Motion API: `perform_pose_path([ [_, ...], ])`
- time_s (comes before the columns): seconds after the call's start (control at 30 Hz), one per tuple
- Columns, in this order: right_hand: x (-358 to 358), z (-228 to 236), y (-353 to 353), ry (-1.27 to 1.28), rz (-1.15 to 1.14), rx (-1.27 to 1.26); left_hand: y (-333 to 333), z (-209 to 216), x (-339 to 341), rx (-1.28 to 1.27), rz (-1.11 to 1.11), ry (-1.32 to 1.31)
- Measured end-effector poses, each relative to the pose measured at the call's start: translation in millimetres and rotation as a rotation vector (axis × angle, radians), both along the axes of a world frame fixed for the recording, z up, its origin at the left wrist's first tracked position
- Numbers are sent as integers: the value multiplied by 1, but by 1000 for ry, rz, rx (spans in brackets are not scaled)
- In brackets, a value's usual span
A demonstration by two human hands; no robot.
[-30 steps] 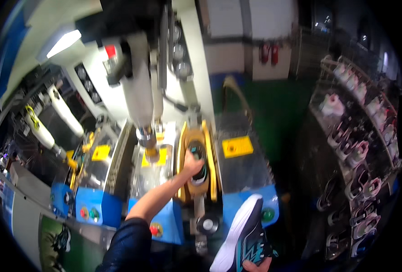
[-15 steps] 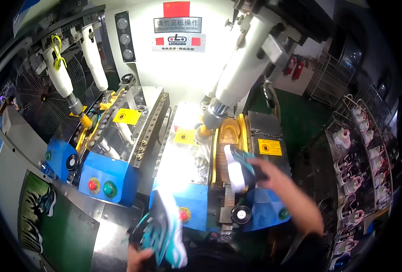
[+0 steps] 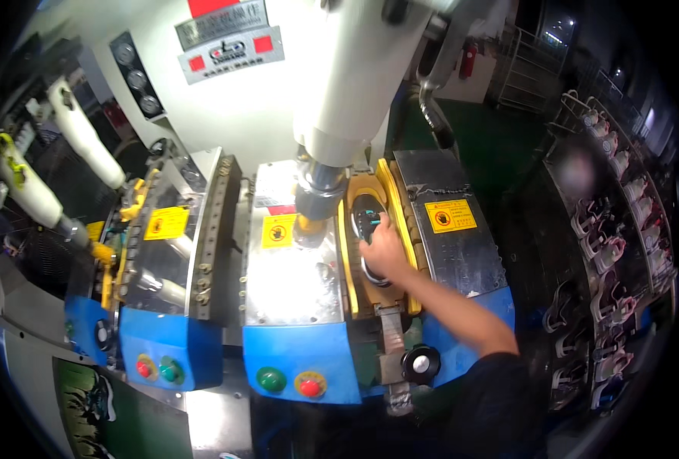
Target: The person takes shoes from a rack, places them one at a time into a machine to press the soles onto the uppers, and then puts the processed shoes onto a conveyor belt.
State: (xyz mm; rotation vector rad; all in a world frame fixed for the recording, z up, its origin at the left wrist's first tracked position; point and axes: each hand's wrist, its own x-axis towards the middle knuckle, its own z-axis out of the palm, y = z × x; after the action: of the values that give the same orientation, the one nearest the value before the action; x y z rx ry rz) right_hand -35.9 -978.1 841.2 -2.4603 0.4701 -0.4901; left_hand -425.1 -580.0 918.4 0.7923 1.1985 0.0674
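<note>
A dark sports shoe with a pale sole rim and teal trim lies lengthwise in the wooden-coloured mould of the middle press, between its yellow side walls. My right hand reaches over it from the lower right, fingers curled onto its upper. The palm and wrist cover the shoe's near right part. A thick press ram hangs just left of the mould. My left hand is out of view. A small teal and white bit peeks in at the lower edge, too little to name.
Green and red buttons sit on the blue front panel, with a black round knob below the mould. A second press stands left. More shoes lie at lower left. A rack of pale shoes stands right.
My right hand has moved forward and left, setting its shoe down in the mould. My left hand and its teal shoe have dropped out of view. The whole view has shifted and tilted.
</note>
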Motion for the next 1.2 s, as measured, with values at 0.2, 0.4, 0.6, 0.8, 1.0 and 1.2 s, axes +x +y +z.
perform_pose_path([
  [0.2,5,11,7,200,-14,81,90,-71,5,881,-1111,-84],
  [0.4,-24,44,17,172,-59,-19,70,-80,79,27,-438,-39],
  [0.6,-108,70,186,-531,551,-188,109,-135,69,19,-478,-12],
  [0.8,-89,1,267,42,801,-410,103,-110,54,59,-467,-50],
  [1.0,-175,-15,331,-383,1012,141,117,-75,16,53,-228,-180],
  [1.2,-307,-53,420,15,1321,667,193,-100,-30,551,-79,-129],
])
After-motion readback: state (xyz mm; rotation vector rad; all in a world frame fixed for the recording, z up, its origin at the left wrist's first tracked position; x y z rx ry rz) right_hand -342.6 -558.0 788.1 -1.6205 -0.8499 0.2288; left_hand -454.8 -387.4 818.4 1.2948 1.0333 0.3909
